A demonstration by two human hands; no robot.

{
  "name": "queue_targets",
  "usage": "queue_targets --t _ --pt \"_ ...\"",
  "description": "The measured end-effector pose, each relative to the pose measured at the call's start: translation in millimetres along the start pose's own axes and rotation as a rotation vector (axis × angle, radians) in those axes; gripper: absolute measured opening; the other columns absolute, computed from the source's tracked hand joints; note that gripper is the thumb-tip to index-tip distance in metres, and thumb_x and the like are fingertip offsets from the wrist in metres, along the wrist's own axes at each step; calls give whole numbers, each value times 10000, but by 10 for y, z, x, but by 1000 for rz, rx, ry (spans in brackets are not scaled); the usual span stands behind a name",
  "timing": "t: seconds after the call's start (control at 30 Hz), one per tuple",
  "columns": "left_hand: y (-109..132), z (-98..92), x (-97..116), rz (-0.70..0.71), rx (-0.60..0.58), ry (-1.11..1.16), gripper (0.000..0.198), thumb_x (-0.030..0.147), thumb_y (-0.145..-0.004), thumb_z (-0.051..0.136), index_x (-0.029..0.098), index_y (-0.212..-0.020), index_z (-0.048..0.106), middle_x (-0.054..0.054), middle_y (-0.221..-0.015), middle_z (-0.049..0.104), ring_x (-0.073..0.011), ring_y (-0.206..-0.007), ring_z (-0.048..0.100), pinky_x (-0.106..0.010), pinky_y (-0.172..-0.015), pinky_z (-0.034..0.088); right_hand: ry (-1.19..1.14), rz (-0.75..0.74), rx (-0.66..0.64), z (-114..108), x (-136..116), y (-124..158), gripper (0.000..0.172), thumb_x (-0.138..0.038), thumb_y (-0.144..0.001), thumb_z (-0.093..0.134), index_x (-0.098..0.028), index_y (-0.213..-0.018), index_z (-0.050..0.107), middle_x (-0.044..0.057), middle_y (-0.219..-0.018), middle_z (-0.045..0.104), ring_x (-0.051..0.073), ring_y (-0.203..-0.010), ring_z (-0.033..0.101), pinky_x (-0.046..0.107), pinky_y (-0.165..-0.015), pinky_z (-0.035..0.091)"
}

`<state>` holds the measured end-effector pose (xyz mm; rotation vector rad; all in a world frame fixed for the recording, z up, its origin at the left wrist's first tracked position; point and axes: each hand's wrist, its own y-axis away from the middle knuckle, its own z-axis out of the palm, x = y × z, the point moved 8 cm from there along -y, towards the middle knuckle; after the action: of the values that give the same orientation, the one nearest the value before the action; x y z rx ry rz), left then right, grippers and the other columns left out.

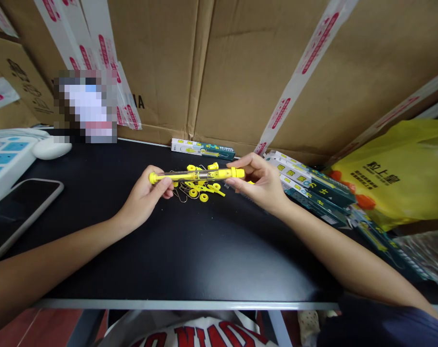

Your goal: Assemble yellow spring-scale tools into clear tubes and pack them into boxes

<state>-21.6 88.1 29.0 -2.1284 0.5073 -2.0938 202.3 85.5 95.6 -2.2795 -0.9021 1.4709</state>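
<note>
A clear tube spring scale (pixel 200 175) with yellow ends lies level between my two hands, above the black table. My left hand (pixel 144 193) is closed on its left end, the thumb along the near side. At the other end, my right hand (pixel 264 185) pinches the yellow cap between thumb and fingers. Through the clear wall a yellow rod shows on the left. Below and behind the tube, loose yellow plastic parts (pixel 203 197) and bent wire hooks (pixel 181 195) lie in a pile, partly hidden by the tube and hands.
A long printed box (pixel 202 149) lies behind the pile. More such boxes (pixel 313 180) are stacked right, beside a yellow bag (pixel 403 173). Left are a phone (pixel 20 212), a power strip (pixel 5 156) and a white mouse (pixel 52 147). Large cartons (pixel 240 72) stand along the back.
</note>
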Motion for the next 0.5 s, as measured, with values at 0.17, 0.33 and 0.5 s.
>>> queue_targets --t 0.17,0.33,0.5 --pt "5 3 17 -1 4 -6 258 413 -870 583 193 -878 448 28 -761 585 -94 -657 585 -251 -638 510 175 -153 43 -59 -107 -26 219 -352 -759 756 -217 -890 644 16 -840 562 141 -736 544 265 -562 460" --pt "6 -6 18 -22 23 -11 252 396 -856 596 196 -867 442 24 -750 592 -100 -655 588 -253 -632 513 28 -10 -24 37 12 3 272 -390 -801 711 -217 -900 528 26 -904 629 110 -657 579 263 -564 490" --pt "5 -1 25 -22 19 -16 240 387 -863 587 194 -872 443 23 -756 595 -98 -656 589 -252 -636 517 -83 92 -66 111 51 34 375 -485 -789 701 -230 -918 458 -30 -751 602 70 -489 546 215 -422 456"
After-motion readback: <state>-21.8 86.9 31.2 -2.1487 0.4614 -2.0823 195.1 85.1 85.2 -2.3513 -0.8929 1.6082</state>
